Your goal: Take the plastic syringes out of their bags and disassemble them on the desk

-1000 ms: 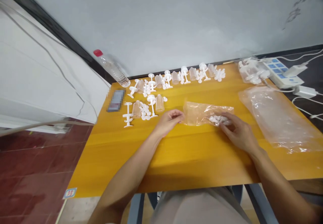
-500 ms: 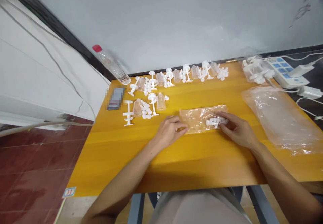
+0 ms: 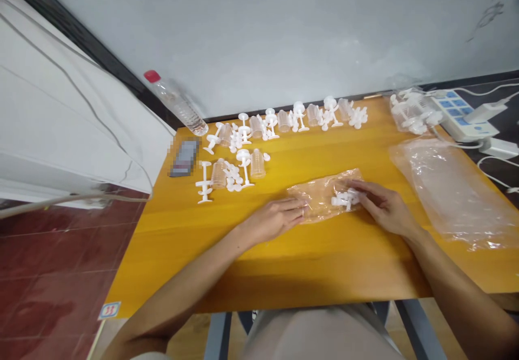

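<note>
A small clear plastic bag (image 3: 318, 195) lies slanted on the wooden table in front of me. Near its right end is a cluster of white plastic parts (image 3: 344, 199); whether all of them are inside the bag I cannot tell. My right hand (image 3: 383, 206) closes thumb and fingers on the right side of this cluster, at the bag's end. At the opposite end, my left hand (image 3: 278, 218) grips the bag's left edge, its fingers nearly straight and close together.
Rows of clear ribbed cups (image 3: 257, 164) and white plastic stands (image 3: 205, 181) with small white pieces fill the back left. A phone (image 3: 184, 157) and water bottle (image 3: 178, 106) are beside them. Rightward lie large clear bags (image 3: 450, 192), a bagged bundle (image 3: 411, 112) and a power strip (image 3: 462, 117).
My left hand has shifted slightly lower, its fingers straighter and further over the bag's edge. The bag has tilted, its left end now lower. My right hand has barely moved.
</note>
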The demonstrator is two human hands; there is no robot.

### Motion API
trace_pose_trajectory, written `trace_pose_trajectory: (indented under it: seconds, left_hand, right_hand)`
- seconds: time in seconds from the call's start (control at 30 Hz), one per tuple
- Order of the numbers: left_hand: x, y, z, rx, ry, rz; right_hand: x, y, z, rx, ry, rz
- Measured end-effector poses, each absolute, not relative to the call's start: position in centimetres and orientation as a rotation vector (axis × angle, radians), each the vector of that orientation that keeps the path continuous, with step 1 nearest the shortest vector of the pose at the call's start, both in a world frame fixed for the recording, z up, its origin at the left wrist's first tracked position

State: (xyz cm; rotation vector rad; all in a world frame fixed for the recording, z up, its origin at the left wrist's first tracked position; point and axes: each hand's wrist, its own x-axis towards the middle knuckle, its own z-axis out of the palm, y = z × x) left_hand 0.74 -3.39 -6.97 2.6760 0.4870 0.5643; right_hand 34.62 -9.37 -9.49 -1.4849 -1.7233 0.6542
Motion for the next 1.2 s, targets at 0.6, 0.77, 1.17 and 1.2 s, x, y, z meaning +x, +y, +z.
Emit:
trace_pose_trajectory:
  seconds: [0.6,0.77,1.17,1.2]
  left_hand:
    - [2.8,-3.8,-9.5,0.686,0.938,0.709]
    - [3.4,-4.1,-10.0,1.025,1.078,0.838]
    - [3.4,-5.4,-10.6,2.089,1.237,1.005]
    - [3.3,-5.4,-10.6,2.138,1.239,1.006]
  right_hand:
    - [33.3,-9.5,-4.5,-1.571,-0.807,0.722]
    - [31.9,-8.8,-1.9,-1.497,-0.864,0.628]
    - [30.7,-7.7,-3.1,-1.428,-0.778,0.444]
    - [30.8,-7.7,-3.0,-1.425,-0.785,0.409]
